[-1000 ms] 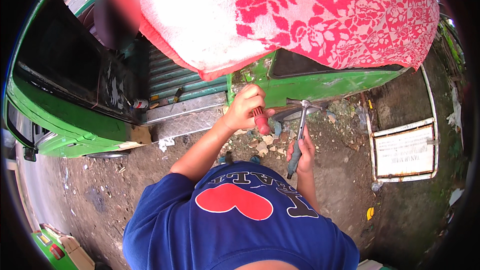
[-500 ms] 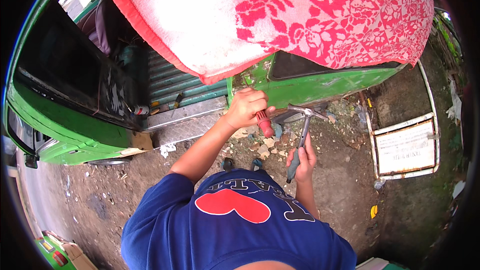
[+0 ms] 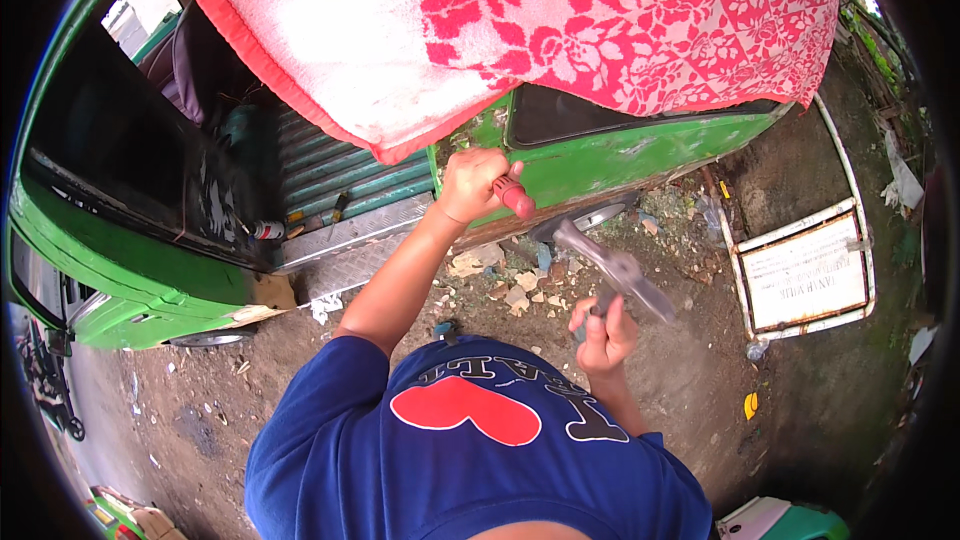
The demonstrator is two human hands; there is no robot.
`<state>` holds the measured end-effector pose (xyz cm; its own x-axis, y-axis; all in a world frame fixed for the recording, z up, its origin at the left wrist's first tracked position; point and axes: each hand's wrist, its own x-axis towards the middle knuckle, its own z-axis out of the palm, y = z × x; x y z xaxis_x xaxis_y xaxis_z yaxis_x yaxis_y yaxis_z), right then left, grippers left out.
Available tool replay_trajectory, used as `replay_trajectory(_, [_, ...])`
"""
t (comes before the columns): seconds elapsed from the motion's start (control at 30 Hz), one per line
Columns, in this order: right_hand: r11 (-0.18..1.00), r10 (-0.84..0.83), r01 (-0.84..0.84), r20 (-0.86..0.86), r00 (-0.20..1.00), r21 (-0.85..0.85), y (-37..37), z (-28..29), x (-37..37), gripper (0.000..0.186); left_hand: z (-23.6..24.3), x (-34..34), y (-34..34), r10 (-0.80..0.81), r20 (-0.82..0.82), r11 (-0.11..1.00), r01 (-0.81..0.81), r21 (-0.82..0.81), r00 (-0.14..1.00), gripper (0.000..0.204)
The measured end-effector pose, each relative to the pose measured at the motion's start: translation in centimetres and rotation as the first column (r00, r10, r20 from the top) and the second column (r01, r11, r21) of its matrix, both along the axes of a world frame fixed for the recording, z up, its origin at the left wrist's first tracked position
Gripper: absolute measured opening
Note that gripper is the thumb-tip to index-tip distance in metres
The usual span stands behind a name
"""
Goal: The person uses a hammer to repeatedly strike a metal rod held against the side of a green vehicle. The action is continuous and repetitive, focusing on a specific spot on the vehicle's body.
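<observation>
My left hand is wrapped round the red handle of a tool, close to the green vehicle panel. The butt of that handle points down and right, while the tool's far end is hidden by my hand and the panel. To the right, my right hand grips a hammer by its dark grip. The hammer's metal head is tilted up, smeared by motion, and stands apart from the red handle. Scraped, rough patches show on the panel's edge near my left hand.
A red and white floral blanket drapes over the vehicle. The open doorway has a ribbed floor and a metal step with small tools and a can. Flakes litter the ground. A white framed sign lies at right.
The hammer head has swung up toward me and now blurs, with its handle foreshortened. My left hand still holds the red-handled tool. The whole view has shifted slightly.
</observation>
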<state>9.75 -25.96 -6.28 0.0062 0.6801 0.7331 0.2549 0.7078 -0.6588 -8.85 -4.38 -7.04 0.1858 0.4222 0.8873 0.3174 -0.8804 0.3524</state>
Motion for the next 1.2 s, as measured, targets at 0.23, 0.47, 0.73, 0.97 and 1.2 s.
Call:
replay_trajectory(0.23, [1.0,0.013,-0.017,-0.307,0.952,-0.012,-0.1,1.0,1.1,0.049,0.9,0.9,0.3,0.073,0.067,0.996,-0.069,-0.059,0.995,0.038])
replay_trajectory(0.47, [0.956,-0.096,0.076,-0.059,0.994,-0.285,2.0,4.0,0.6,0.045,1.7,0.9,1.2,0.145,0.125,0.979,-0.125,-0.159,0.981,0.034])
replay_trajectory(0.73, [0.989,0.038,-0.064,-0.189,0.981,-0.131,3.5,6.1,0.3,0.018,1.5,0.8,0.9,0.136,0.079,0.984,-0.125,-0.13,0.988,0.035])
replay_trajectory(0.97, [0.906,-0.072,0.094,0.069,0.995,-0.413,3.6,5.3,0.0,0.02,1.2,0.9,0.6,0.082,0.126,0.995,-0.074,-0.073,0.989,0.034])
replay_trajectory(1.2, [0.992,-0.028,0.023,-0.04,0.999,-0.122,4.3,6.1,0.0,0.027,2.1,1.0,1.0,0.08,0.14,0.982,-0.054,-0.182,0.987,0.03])
